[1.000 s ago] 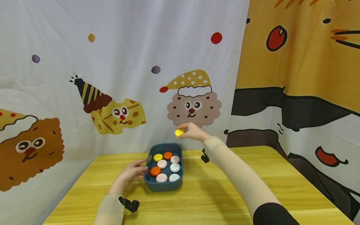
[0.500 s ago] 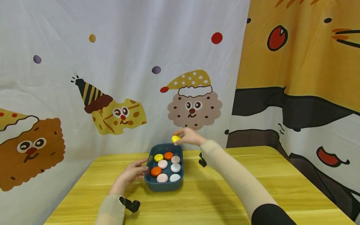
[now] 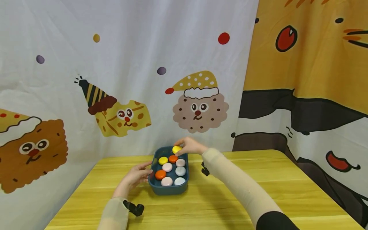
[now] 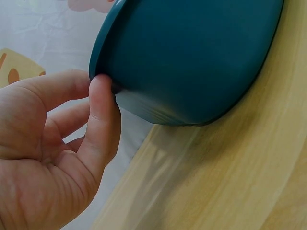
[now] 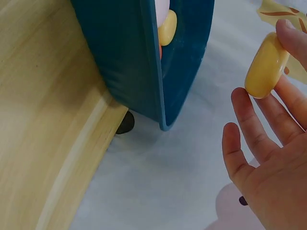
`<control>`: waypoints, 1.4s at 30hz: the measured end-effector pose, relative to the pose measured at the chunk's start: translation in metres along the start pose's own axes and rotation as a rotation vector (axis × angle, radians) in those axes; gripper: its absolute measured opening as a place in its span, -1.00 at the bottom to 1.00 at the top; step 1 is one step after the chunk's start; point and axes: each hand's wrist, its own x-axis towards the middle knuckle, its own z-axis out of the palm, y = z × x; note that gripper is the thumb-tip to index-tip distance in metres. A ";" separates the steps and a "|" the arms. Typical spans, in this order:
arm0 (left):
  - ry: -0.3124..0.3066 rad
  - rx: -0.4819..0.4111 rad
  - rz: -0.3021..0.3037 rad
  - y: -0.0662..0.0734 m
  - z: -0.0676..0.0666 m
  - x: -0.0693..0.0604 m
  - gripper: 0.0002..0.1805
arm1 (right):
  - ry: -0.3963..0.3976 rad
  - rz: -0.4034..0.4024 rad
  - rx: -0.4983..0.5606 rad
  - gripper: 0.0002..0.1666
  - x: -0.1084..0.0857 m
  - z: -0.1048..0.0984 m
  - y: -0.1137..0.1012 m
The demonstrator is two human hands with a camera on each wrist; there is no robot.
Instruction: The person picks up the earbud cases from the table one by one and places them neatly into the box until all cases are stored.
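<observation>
My right hand pinches a glossy yellow rounded disc between thumb and fingers, over the far end of a dark blue box. In the right wrist view the same yellow disc is tilted on edge, with the little finger held away from it. Inside the box lie several similar discs: yellow, orange, pale pink and white. At the box's left side is my left hand; its thumb and forefinger hold the rim in the left wrist view.
The box stands on a wood-grain table, close to its far edge. Behind hangs a white curtain printed with cartoon food; a yellow, black and white one hangs at the right. Each wrist carries a small black camera.
The right hand has come down and left with the yellow disc, from beside the box's far right corner to over its far end. My left hand keeps its place at the box.
</observation>
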 end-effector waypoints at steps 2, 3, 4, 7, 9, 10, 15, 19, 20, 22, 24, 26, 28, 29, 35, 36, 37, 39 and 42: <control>0.000 -0.002 -0.002 0.000 0.000 0.000 -0.34 | -0.006 -0.011 0.000 -0.39 0.001 0.002 -0.001; 0.002 -0.004 -0.002 0.000 0.000 -0.001 -0.33 | -0.009 -0.014 -0.003 -0.39 0.001 0.003 -0.001; 0.003 -0.004 -0.002 0.000 0.000 -0.001 -0.33 | -0.012 -0.017 -0.010 -0.40 0.002 0.004 -0.001; 0.000 -0.007 0.001 0.001 0.000 -0.002 -0.31 | -0.023 -0.016 -0.026 -0.40 0.003 0.008 -0.002; -0.004 -0.005 0.004 0.002 0.000 -0.002 -0.30 | -0.028 -0.018 -0.033 -0.40 0.004 0.010 -0.002; -0.005 -0.006 0.004 0.002 0.000 -0.002 -0.30 | -0.031 -0.018 -0.035 -0.40 0.004 0.011 -0.002; 0.004 -0.003 -0.006 0.001 0.000 -0.001 -0.33 | -0.044 -0.030 -0.040 -0.38 0.005 0.013 -0.005; 0.003 0.002 -0.005 0.001 0.000 0.000 -0.35 | -0.055 -0.034 -0.049 -0.41 0.006 0.015 -0.007; 0.002 0.001 -0.005 0.001 0.000 0.000 -0.35 | -0.059 -0.034 -0.050 -0.42 0.006 0.016 -0.008; -0.002 -0.002 -0.006 0.001 -0.001 0.000 -0.34 | -0.066 -0.023 -0.055 -0.43 0.006 0.018 -0.009; -0.007 -0.005 -0.006 0.001 -0.001 -0.001 -0.33 | -0.077 -0.013 -0.055 -0.43 0.006 0.020 -0.009; -0.009 -0.008 -0.010 0.001 -0.001 0.000 -0.33 | -0.095 -0.007 -0.054 -0.43 0.006 0.023 -0.008; -0.011 -0.006 -0.008 0.001 -0.001 0.000 -0.35 | -0.124 -0.002 -0.051 -0.44 0.006 0.024 -0.006; -0.012 -0.004 -0.009 0.001 -0.001 0.000 -0.35 | -0.140 -0.005 -0.046 -0.45 0.006 0.025 -0.005; -0.011 0.001 -0.010 0.001 0.001 0.001 -0.37 | -0.170 0.001 -0.013 -0.49 0.006 0.026 0.003; -0.012 0.001 -0.012 0.001 0.001 0.001 -0.37 | -0.165 0.004 -0.008 -0.49 0.005 0.026 0.004; -0.010 -0.001 -0.014 0.001 0.000 0.001 -0.36 | -0.158 0.002 -0.005 -0.48 0.005 0.025 0.004; -0.006 -0.003 -0.018 0.000 0.000 0.001 -0.35 | -0.144 -0.006 0.002 -0.47 0.004 0.023 0.004; -0.002 -0.007 -0.023 0.000 -0.001 0.002 -0.33 | -0.123 -0.019 -0.004 -0.51 0.002 0.021 0.004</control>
